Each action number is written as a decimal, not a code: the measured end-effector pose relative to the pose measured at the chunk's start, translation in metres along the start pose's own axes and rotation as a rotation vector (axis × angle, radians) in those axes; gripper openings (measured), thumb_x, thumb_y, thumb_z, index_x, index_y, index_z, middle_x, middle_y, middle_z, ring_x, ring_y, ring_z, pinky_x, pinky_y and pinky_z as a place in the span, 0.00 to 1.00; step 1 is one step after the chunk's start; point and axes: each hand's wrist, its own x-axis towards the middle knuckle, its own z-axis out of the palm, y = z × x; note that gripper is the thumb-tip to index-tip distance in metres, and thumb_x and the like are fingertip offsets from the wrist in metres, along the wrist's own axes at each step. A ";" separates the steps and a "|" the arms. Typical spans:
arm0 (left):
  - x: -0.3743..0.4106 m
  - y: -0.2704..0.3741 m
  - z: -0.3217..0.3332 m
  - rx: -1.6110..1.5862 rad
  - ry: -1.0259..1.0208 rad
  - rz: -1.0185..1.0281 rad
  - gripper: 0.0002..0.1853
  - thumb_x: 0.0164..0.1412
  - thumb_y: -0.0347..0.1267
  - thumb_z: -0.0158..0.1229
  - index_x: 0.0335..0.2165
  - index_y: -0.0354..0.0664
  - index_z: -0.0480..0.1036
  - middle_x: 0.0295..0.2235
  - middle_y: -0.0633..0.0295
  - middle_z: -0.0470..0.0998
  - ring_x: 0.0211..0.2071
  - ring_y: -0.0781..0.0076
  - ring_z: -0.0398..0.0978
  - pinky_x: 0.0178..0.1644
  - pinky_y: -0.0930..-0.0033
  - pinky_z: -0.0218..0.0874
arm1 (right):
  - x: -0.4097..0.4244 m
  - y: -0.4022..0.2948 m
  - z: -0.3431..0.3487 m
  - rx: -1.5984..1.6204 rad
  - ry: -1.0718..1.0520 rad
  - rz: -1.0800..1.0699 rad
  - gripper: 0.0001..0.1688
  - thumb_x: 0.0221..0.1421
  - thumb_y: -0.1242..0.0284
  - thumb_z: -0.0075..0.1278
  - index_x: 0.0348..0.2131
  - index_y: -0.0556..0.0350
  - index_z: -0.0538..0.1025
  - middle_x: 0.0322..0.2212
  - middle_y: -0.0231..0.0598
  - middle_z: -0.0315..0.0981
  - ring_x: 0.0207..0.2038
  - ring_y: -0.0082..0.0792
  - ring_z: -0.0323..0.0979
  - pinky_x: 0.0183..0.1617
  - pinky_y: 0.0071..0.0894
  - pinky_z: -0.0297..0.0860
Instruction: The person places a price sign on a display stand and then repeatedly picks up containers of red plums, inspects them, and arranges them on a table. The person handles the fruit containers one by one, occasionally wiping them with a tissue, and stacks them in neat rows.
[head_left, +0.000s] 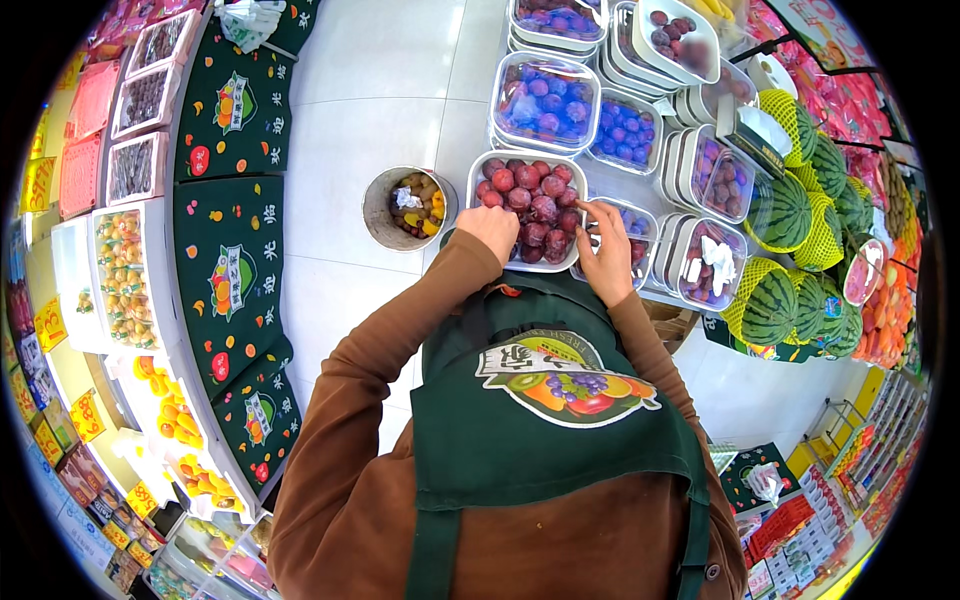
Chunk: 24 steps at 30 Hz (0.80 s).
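A white plastic tray (474, 174) heaped with dark red plums (527, 177) sits at the table's edge in front of me. My left hand (489, 228) bends over the tray's near left corner, its fingers curled down beside the plums. Whether anything is between those fingers is hidden by the back of the hand. At the tray's right side is my right hand (606, 251), fingers spread, with the fingertips by the rim and the outermost plums. Just beyond this tray stands a stack topped by a film-wrapped tray of blue-tinted plums (546, 101).
Several wrapped trays (712, 262) crowd the right side. Beyond them lie watermelons (787, 206) in yellow netting. On the floor to the left stands a bin (384, 217) with discarded fruit. A fruit counter with a dark green printed skirt (232, 262) runs along the left.
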 end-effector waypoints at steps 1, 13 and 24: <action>0.001 0.000 0.001 -0.005 -0.002 -0.004 0.06 0.48 0.27 0.53 0.22 0.43 0.76 0.24 0.55 0.78 0.29 0.60 0.78 0.30 0.61 0.69 | 0.000 -0.001 0.000 0.009 -0.004 0.006 0.23 0.48 0.82 0.49 0.46 0.52 0.71 0.41 0.41 0.64 0.31 0.31 0.64 0.33 0.24 0.64; -0.003 -0.007 0.015 -0.056 0.037 -0.005 0.06 0.49 0.29 0.52 0.23 0.42 0.76 0.23 0.53 0.77 0.27 0.57 0.77 0.30 0.58 0.68 | 0.000 -0.002 -0.004 -0.035 -0.052 0.024 0.22 0.49 0.83 0.48 0.46 0.54 0.70 0.43 0.44 0.63 0.38 0.37 0.69 0.39 0.27 0.69; -0.051 -0.072 0.016 -0.989 0.132 -0.237 0.08 0.51 0.30 0.58 0.29 0.34 0.75 0.14 0.68 0.68 0.16 0.82 0.60 0.21 0.75 0.53 | 0.001 -0.001 -0.002 0.004 -0.034 0.031 0.22 0.48 0.81 0.49 0.46 0.52 0.71 0.42 0.42 0.65 0.37 0.36 0.67 0.39 0.28 0.66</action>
